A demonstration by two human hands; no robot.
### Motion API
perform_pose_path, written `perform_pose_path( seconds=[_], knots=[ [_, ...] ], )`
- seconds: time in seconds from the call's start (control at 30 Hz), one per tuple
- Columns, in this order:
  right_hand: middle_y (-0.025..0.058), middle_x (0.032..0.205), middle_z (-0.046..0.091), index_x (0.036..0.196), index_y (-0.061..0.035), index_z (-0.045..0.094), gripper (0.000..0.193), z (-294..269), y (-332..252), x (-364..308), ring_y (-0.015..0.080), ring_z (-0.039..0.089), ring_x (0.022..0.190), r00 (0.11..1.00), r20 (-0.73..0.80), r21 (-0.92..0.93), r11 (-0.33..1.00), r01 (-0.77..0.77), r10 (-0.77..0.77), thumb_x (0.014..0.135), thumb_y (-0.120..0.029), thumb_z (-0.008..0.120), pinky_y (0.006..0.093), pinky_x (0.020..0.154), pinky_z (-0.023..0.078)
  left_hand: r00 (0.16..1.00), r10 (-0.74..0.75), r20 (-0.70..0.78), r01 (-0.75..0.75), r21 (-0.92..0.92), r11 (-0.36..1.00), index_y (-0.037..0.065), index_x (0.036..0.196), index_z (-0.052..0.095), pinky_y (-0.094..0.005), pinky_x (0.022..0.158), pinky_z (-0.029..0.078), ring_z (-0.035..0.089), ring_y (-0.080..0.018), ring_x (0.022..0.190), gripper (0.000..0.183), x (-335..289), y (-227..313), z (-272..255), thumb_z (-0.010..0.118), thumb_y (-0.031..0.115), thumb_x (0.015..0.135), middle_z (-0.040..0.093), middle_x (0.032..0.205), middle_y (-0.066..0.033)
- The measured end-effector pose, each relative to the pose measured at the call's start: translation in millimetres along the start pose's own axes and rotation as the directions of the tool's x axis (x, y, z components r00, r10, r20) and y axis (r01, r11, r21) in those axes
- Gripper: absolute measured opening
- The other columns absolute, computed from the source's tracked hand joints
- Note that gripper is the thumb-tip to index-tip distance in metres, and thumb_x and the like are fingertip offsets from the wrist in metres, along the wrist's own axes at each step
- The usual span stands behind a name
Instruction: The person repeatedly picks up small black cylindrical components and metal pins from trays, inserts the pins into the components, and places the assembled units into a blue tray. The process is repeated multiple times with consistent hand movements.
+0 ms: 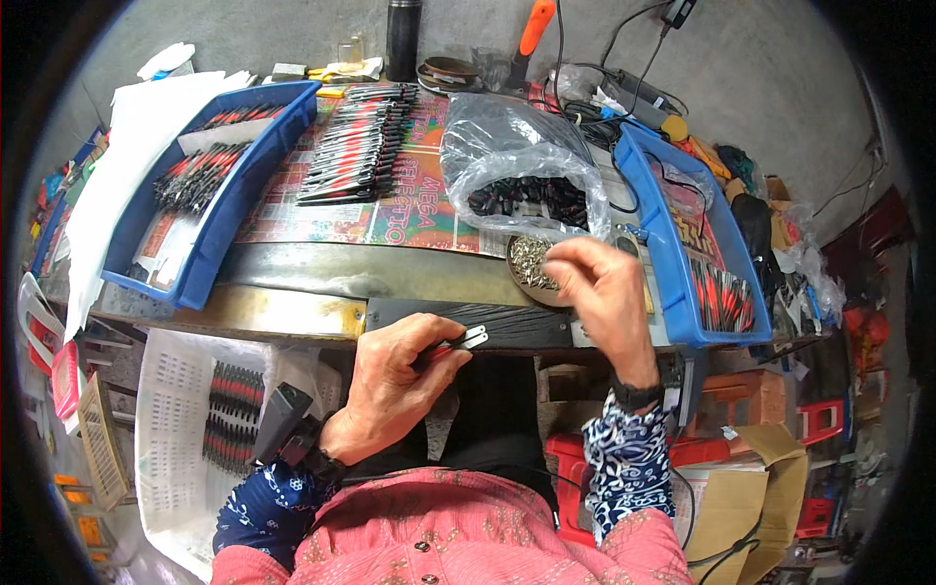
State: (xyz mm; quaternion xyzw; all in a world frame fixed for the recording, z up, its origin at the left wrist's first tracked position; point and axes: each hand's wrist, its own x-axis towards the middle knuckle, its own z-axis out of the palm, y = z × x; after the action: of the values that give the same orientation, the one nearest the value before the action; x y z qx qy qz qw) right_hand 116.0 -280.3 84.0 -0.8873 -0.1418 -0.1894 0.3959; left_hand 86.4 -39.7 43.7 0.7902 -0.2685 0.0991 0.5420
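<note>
Step in hand, as it looks: fitting small hardware to a tool. Your left hand (390, 385), centre frame, has its fingers clenched on a tool (456, 343) w/ metal tip, held at the counter (292, 312) edge. Your right hand (600, 288), right of centre, is over the dish (526, 268) of small metal pieces; fingers pinched, but whether they hold a piece can't be told. Next move calls for a single piece, brought to the tool tip and aligned.

grey wall (780, 58); cluttered workbench (292, 268)
</note>
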Motion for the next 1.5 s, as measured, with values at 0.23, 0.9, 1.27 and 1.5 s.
perform_pose_path(
  seconds=[0.23, 0.9, 1.27, 1.5],
  knots=[
    [0.0134, 0.088, 0.066, 0.093, -0.0009, 0.069, 0.014, -15, 54, 48, 0.0315, 0.061, 0.082, 0.982, -0.096, -0.616, 0.785, 0.070, -0.164, 0.081, -0.009, 0.067, 0.0385, 0.073, 0.048, 1.000, -0.023, 0.000, 0.023, 0.026, 0.999, 0.000, 0.096, 0.068, -0.0256, 0.058, 0.047, 0.058, -0.0121, 0.063, 0.018, 3, -10, -6, 0.074, 0.004, 0.079, 0.064, 0.076, -0.0081],
    [0.0137, 0.081, 0.055, 0.086, -0.0037, 0.062, 0.010, 5, 118, 77, 0.0347, 0.054, 0.085, 0.958, 0.047, -0.702, 0.673, 0.234, -0.284, 0.077, -0.002, 0.063, 0.0448, 0.069, 0.045, 0.997, -0.072, 0.006, 0.071, 0.049, 0.996, 0.000, 0.094, 0.068, -0.0260, 0.057, 0.045, 0.057, -0.0133, 0.062, 0.017, 3, -23, -10, 0.074, 0.004, 0.079, 0.062, 0.073, -0.0073],
    [-0.0004, 0.081, 0.066, 0.094, 0.0004, 0.067, 0.009, -7, 23, 15, 0.0045, 0.059, 0.072, 0.989, -0.064, 0.301, 0.948, -0.108, 0.133, 0.086, -0.001, 0.067, 0.0212, 0.063, 0.048, 0.994, -0.110, 0.007, 0.111, -0.050, 0.993, -0.001, 0.093, 0.067, -0.0238, 0.057, 0.043, 0.053, -0.0091, 0.061, 0.016, -3, -4, -13, 0.074, 0.003, 0.079, 0.060, 0.071, -0.0062],
    [0.0046, 0.088, 0.067, 0.102, 0.0022, 0.065, 0.014, 12, -18, -41, 0.0101, 0.065, 0.076, 0.975, 0.080, 0.611, 0.763, -0.211, 0.205, 0.088, 0.003, 0.065, 0.0219, 0.065, 0.053, 0.999, -0.036, 0.033, 0.037, -0.045, 0.998, -0.002, 0.092, 0.067, -0.0244, 0.056, 0.043, 0.053, -0.0091, 0.061, 0.015, -13, 7, -13, 0.074, 0.001, 0.079, 0.061, 0.071, -0.0062]
  ],
)
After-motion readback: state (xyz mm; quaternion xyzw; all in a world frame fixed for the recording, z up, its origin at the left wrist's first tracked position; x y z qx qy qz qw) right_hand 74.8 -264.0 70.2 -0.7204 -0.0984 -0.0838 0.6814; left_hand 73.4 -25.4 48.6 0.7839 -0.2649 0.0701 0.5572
